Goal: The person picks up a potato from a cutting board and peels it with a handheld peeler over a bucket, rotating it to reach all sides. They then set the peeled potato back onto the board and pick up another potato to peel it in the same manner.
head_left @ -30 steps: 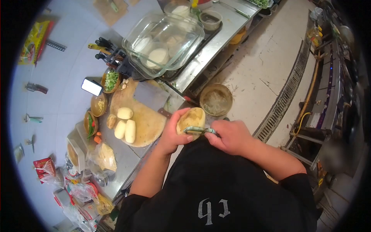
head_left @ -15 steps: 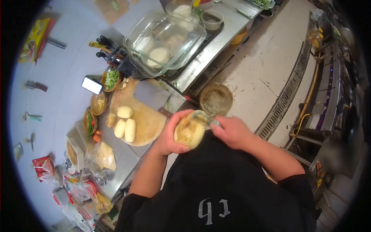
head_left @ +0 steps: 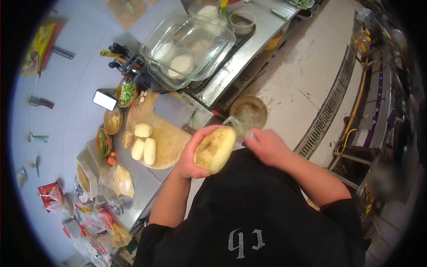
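Note:
My left hand (head_left: 189,161) is wrapped around a large potato (head_left: 217,152), partly peeled, with brown skin on the side facing me. In my right hand (head_left: 270,147) is a peeler (head_left: 235,124), slightly blurred, its head just off the potato's far end. Below both hands a round bucket (head_left: 248,109) stands on the floor with scraps inside. To the left, a round cutting board (head_left: 171,144) bears three pale peeled potatoes (head_left: 150,151) and a small brownish lump (head_left: 127,139). A wide cleaver blade (head_left: 173,106) lies on the board's far part.
Beyond the board stand large glass dishes (head_left: 189,49) and a knife block (head_left: 133,66). Bowls of chopped greens (head_left: 128,92), garlic (head_left: 114,120) and green chillies (head_left: 104,144) line its left, with a phone (head_left: 105,100) leaning nearby. Plastic bags (head_left: 93,222) crowd the near left counter.
The peeler has moved off the potato's face to beyond its far end. The potato has turned in my left hand, showing more of its pale side.

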The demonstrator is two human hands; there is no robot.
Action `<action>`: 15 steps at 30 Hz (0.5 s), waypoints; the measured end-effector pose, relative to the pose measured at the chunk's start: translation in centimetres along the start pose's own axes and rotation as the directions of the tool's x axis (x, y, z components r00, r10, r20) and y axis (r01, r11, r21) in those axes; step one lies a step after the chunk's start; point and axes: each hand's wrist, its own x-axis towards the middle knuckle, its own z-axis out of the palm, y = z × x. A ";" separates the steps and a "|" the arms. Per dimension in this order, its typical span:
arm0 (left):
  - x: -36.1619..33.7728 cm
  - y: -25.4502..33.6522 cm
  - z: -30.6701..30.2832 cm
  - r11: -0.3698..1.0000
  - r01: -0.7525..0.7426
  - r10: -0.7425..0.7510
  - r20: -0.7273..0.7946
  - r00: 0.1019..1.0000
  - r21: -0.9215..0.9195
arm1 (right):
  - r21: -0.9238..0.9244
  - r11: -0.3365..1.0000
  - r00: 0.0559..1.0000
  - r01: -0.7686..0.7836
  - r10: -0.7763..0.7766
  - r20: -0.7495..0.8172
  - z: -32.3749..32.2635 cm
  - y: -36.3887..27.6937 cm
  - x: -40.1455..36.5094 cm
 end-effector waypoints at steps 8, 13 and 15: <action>0.4 0.6 0.1 0.988 -0.038 0.032 0.043 0.999 0.151 | 0.647 0.698 0.951 -0.305 0.188 0.245 -1.4 0.7 1.5; 1.5 -0.5 2.4 0.977 -0.166 0.190 -0.192 0.963 0.134 | 0.875 0.361 0.943 -0.322 0.045 0.328 -0.2 -0.7 2.0; 1.9 -1.2 3.5 0.986 -0.166 0.156 -0.239 0.958 -0.024 | 0.920 0.211 0.943 -0.331 0.056 0.327 -0.1 -0.7 2.0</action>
